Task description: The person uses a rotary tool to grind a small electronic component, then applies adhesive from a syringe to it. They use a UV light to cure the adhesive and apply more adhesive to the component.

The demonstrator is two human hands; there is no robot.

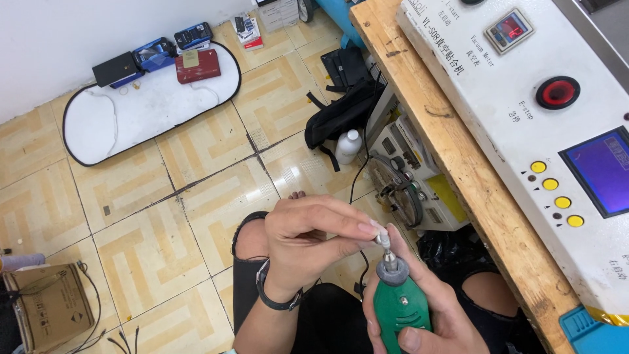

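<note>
My right hand (452,314) grips a green hand-held rotary tool (401,308) with a grey collar, its tip pointing up and away from me. My left hand (308,239), with a dark band on the wrist, pinches the small metal bit and chuck (385,244) at the tool's tip between thumb and fingertips. Both hands are over my lap, in front of a wooden bench edge (452,124).
A white control panel (524,98) with a red knob, yellow buttons and a blue screen lies on the bench at right. Under the bench are a grey machine (409,164), a white bottle (349,145) and a black bag (341,108). A white oval mat (144,105) and cardboard box (49,305) lie on the tiled floor.
</note>
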